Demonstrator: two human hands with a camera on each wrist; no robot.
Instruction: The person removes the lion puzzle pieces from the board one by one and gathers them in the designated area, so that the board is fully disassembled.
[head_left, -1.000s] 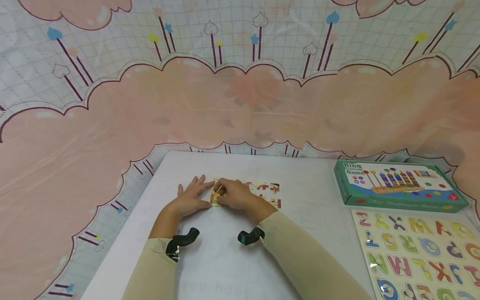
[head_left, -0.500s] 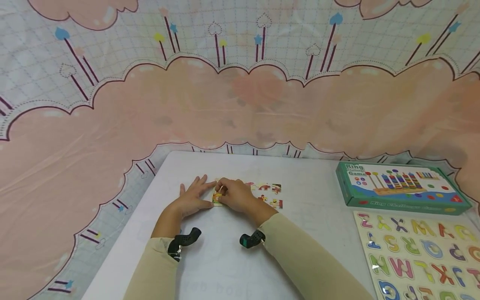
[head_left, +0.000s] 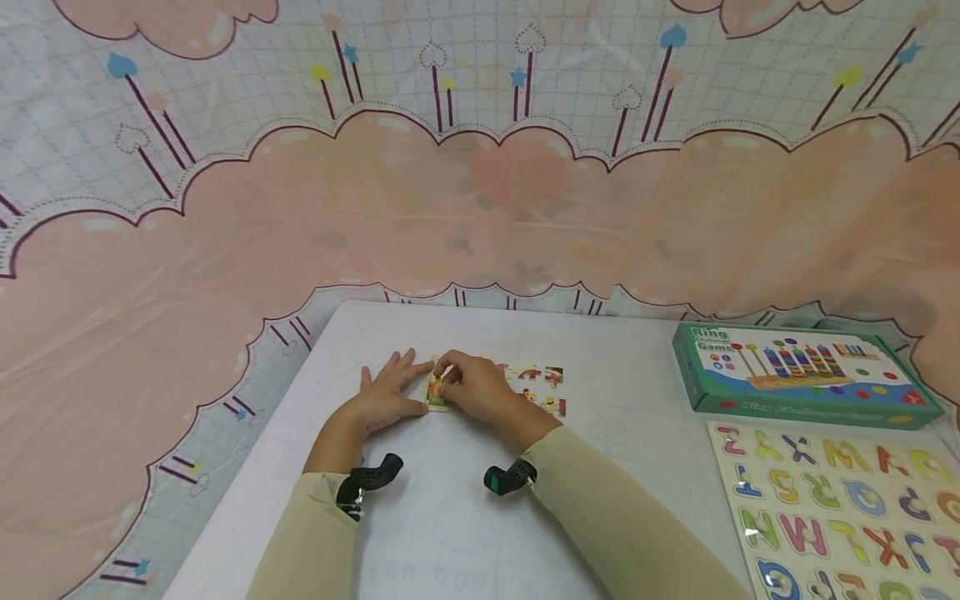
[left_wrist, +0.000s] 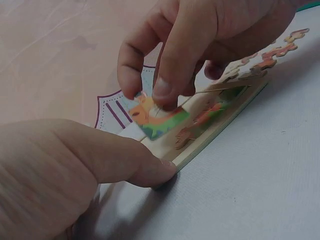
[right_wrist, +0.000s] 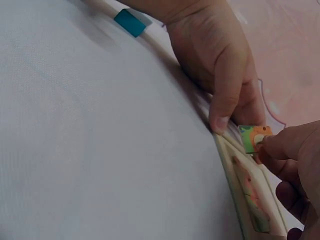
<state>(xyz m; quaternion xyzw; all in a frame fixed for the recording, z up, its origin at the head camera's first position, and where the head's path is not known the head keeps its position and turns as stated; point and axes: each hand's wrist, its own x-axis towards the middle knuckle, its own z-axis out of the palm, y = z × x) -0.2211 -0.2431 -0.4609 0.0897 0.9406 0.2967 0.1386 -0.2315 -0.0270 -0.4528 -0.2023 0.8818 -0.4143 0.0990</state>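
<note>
My right hand (head_left: pixel 476 385) pinches a small puzzle piece (left_wrist: pixel 167 124) with an orange and green picture between thumb and fingers. The piece is tilted, just over the end of a shallow wooden puzzle tray (right_wrist: pixel 234 180). My left hand (head_left: pixel 382 402) is spread beside that end, fingers straight and thumb pressed at the tray's corner. A green and red picture (left_wrist: pixel 207 116) shows on the tray floor. Several loose puzzle pieces (head_left: pixel 529 373) lie just right of my right hand, which hides much of the tray in the head view.
A green Ring Challenge Game box (head_left: pixel 802 375) lies at the back right of the white table (head_left: pixel 615 467). In front of it is a wooden alphabet board (head_left: pixel 840 508) with coloured letters. A patterned cloth (head_left: pixel 480 217) hangs behind the table.
The right hand has risen slightly, and the piece in its fingers now tilts more over the tray end. My left hand keeps its place at the tray corner.
</note>
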